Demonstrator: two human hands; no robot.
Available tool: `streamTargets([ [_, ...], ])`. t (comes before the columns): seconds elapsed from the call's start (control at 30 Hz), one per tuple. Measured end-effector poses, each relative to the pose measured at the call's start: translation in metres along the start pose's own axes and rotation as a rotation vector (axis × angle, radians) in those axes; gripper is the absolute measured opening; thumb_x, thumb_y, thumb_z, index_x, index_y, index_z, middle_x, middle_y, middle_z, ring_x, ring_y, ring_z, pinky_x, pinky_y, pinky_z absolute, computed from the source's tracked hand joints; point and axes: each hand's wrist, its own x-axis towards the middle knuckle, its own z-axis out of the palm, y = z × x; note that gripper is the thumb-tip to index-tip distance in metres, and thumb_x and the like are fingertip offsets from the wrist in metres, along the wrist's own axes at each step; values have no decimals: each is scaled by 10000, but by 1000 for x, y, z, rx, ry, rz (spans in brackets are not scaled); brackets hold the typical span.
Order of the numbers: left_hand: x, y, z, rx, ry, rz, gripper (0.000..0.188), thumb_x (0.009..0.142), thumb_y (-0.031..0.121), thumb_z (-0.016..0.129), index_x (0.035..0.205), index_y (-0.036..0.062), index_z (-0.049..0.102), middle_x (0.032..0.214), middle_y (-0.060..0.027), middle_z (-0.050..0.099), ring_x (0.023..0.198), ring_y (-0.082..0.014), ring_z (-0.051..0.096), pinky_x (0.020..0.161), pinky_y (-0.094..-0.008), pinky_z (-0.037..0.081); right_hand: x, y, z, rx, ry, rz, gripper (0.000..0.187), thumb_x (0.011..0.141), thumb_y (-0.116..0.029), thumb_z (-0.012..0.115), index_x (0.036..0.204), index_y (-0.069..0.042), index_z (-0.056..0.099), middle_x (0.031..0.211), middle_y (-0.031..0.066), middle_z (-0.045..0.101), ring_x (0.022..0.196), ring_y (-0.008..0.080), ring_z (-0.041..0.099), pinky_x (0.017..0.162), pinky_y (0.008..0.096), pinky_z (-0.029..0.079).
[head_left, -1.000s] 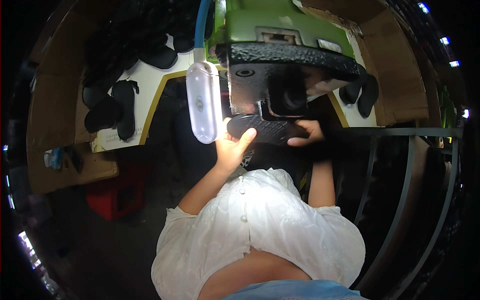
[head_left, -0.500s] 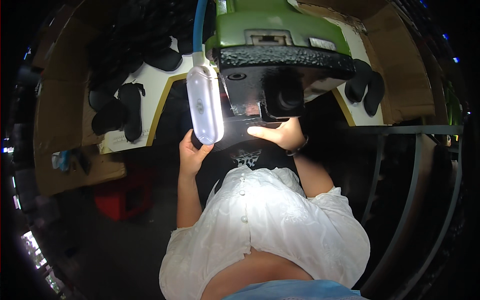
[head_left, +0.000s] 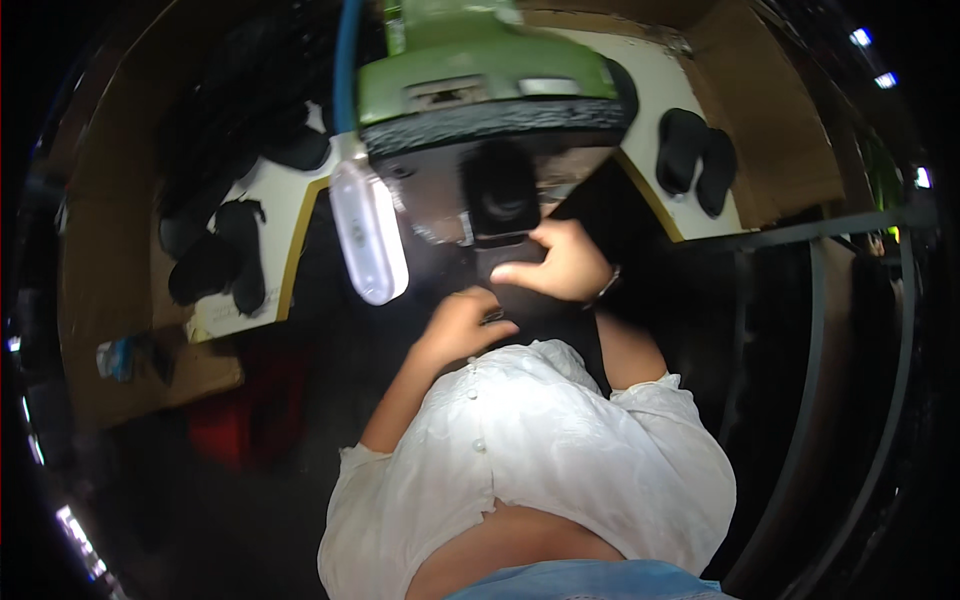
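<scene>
A dark piece (head_left: 510, 257), its outline hard to make out, shows between the thumb and forefinger of the right hand (head_left: 562, 262), just below the machine (head_left: 490, 90). That thumb and forefinger stand apart; a firm grip cannot be told. Nearer the shirt (head_left: 530, 430), the left hand (head_left: 462, 322) has bent fingers, its thumb slightly parted; any hold is unclear.

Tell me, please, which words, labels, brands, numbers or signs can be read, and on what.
No text is readable.
Green machine: pale label, too blurred to read.
White lamp: dark mark, too small to read.
White tabletop, left: faint print, too blurred to read.
</scene>
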Motion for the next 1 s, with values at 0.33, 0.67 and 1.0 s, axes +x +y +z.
streamTargets([
  [0.33,-96,-135,-141,755,1313,-804,745,671,519,720,1207,45,511,1233,-278,447,1152,-415,438,986,-461,342,-47,93,-160,-568,1097,117,352,751,-196,737,1042,-27,634,989,110,665,950,257,625,810,302,467],
  [0.67,-101,-111,-157,868,1337,-556,358,717,325,726,955,62,679,1045,-135,596,972,-311,558,852,-398,439,-56,127,-112,-939,842,164,303,815,-263,646,1057,-83,626,1241,147,519,1202,340,432,991,476,315],
  [1.0,-27,26,-73,-205,829,36,316,600,132,839,824,30,639,745,-43,622,669,-173,582,610,-306,472,-47,80,56,99,111,173,732,670,-249,794,1280,-46,445,1317,144,454,1162,254,491,904,378,445],
])
